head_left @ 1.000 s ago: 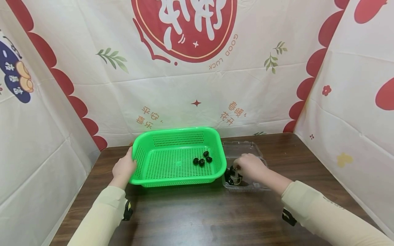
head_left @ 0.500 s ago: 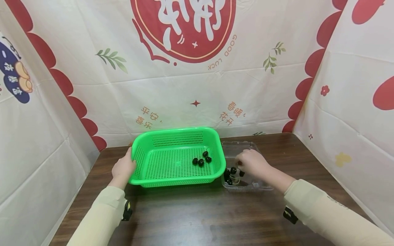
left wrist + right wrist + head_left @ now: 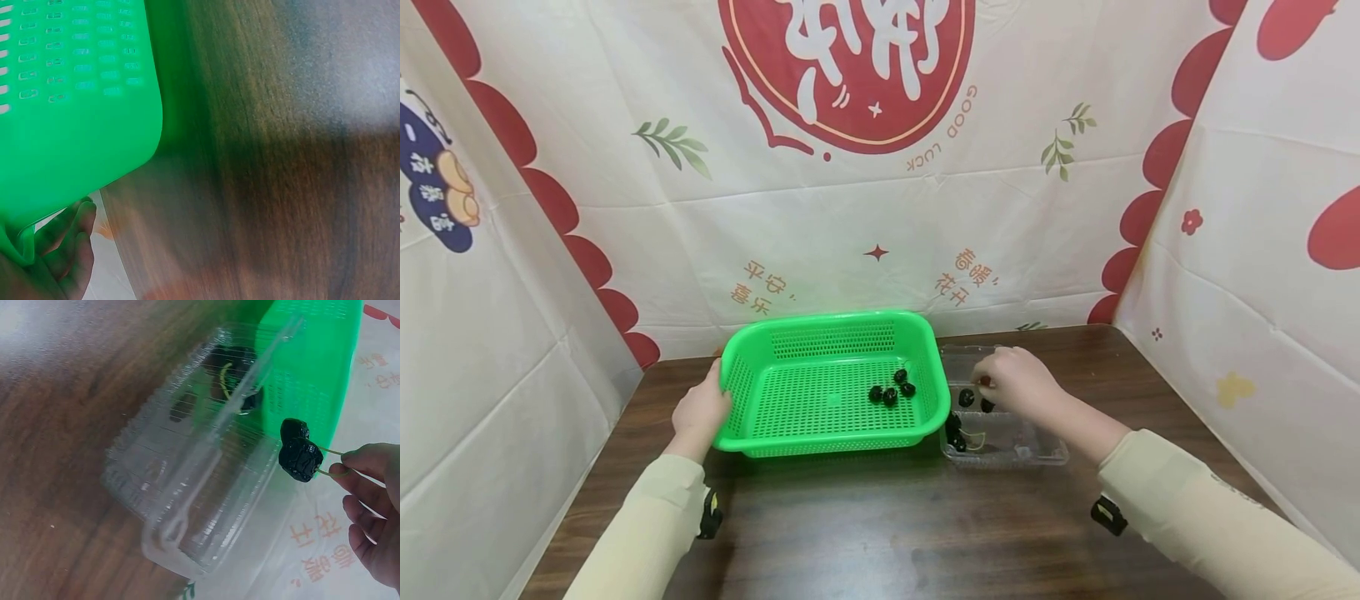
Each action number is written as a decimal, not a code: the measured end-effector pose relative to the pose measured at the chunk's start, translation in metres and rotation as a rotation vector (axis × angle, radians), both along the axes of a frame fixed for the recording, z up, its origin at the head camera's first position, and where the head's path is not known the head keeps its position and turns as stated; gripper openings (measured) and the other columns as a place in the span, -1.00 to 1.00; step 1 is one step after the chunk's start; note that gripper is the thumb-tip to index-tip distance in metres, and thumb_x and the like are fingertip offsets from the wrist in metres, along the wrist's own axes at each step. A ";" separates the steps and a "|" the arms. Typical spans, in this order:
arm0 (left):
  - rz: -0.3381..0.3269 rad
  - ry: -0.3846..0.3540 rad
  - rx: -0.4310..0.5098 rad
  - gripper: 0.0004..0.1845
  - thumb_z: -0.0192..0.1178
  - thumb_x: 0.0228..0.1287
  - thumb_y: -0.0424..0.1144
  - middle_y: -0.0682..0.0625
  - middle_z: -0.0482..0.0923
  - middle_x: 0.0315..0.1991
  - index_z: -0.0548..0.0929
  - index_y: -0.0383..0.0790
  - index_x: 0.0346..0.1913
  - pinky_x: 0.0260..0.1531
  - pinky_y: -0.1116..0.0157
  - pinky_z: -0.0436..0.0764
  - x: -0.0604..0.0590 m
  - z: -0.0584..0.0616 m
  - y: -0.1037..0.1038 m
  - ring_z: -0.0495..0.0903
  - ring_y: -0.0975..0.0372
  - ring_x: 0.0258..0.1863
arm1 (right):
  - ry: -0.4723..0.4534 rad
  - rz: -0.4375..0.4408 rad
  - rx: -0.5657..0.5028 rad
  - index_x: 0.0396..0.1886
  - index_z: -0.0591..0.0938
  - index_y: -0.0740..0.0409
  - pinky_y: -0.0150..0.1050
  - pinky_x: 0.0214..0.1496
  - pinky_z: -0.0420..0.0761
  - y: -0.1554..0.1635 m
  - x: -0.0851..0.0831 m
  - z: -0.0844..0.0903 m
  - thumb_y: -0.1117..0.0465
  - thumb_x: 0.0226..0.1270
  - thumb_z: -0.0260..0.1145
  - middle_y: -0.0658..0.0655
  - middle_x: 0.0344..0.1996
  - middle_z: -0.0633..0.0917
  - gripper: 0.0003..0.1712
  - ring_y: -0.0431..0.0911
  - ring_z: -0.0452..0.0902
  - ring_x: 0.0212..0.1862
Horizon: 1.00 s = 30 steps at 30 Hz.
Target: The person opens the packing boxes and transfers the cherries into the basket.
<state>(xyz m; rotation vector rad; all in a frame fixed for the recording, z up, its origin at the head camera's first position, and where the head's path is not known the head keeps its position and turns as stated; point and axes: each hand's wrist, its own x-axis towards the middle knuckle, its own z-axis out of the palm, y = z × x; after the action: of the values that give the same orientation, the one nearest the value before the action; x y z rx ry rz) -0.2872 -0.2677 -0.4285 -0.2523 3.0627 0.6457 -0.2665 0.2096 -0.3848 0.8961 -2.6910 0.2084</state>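
Observation:
My right hand (image 3: 1017,382) is raised over the clear plastic box (image 3: 1045,455). In the right wrist view, its thumb and index finger pinch the thin stems of two dark, glossy cherries (image 3: 301,459), which hang beside each other. More dark cherries (image 3: 955,429) lie at the left end of the box, some with pale stems. To the left stands a green perforated basket (image 3: 835,448), holding several cherries (image 3: 890,397) near its right side. My left hand (image 3: 702,410) grips the basket's left rim; the left wrist view shows its fingers (image 3: 80,250) curled underneath.
The box's clear lid (image 3: 958,362) stands open toward the back, close beside the basket's right rim. Both containers rest on a dark wooden table (image 3: 850,525). A printed white cloth (image 3: 850,225) hangs behind, with more cloth along both sides.
My right hand has lifted up and back from inside the box, bringing two cherries out by their stems. My left hand and the basket have stayed in place.

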 end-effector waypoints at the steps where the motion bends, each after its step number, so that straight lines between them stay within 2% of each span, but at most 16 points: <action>1: 0.001 -0.002 0.001 -0.30 -0.02 0.45 -0.22 -0.39 0.55 -0.02 -0.03 -0.23 0.54 -0.42 0.01 0.48 0.000 0.000 0.000 0.56 -0.06 -0.31 | 0.008 0.002 -0.001 -0.51 0.75 0.09 0.00 -0.09 0.54 0.000 0.000 0.002 0.39 0.04 0.44 -0.10 -0.56 0.67 -0.89 -0.14 0.55 -0.43; 4: -0.001 -0.003 0.004 -0.29 -0.02 0.45 -0.23 -0.38 0.56 -0.04 -0.04 -0.24 0.54 -0.44 0.03 0.47 0.000 0.000 0.000 0.56 -0.05 -0.32 | 0.029 0.002 -0.010 -0.51 0.74 0.08 -0.07 -0.21 0.52 -0.001 0.000 0.008 0.39 0.02 0.46 -0.09 -0.56 0.67 -0.88 -0.12 0.52 -0.43; 15: -0.005 0.004 0.003 -0.29 -0.02 0.45 -0.23 -0.38 0.56 -0.04 -0.04 -0.24 0.54 -0.43 0.02 0.48 0.000 -0.001 -0.001 0.56 -0.05 -0.32 | 0.116 0.020 -0.054 -0.50 0.74 0.07 -0.08 -0.27 0.49 -0.007 -0.003 0.022 0.42 0.04 0.37 -0.09 -0.55 0.67 -0.84 -0.10 0.52 -0.41; 21: -0.002 0.005 0.004 -0.29 -0.02 0.45 -0.22 -0.36 0.57 -0.10 -0.05 -0.24 0.54 -0.44 0.03 0.48 0.000 -0.002 -0.002 0.56 -0.04 -0.34 | 0.125 0.017 -0.088 -0.43 0.78 0.10 -0.09 -0.29 0.46 -0.013 -0.006 0.029 0.39 0.05 0.41 -0.05 -0.48 0.71 -0.87 -0.05 0.55 -0.36; 30: -0.001 0.007 0.005 -0.29 -0.01 0.44 -0.23 -0.37 0.58 -0.11 -0.04 -0.24 0.54 -0.46 0.03 0.47 -0.001 -0.002 -0.002 0.56 -0.04 -0.36 | 0.227 0.070 -0.154 -0.41 0.77 0.10 -0.16 -0.35 0.40 -0.024 -0.009 0.028 0.37 0.06 0.44 -0.04 -0.47 0.72 -0.89 -0.08 0.48 -0.39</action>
<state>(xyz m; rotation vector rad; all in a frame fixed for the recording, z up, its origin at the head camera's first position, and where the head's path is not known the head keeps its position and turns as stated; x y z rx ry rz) -0.2882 -0.2694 -0.4306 -0.2485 3.0675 0.6552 -0.2757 0.1853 -0.3570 0.9087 -2.4027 0.3054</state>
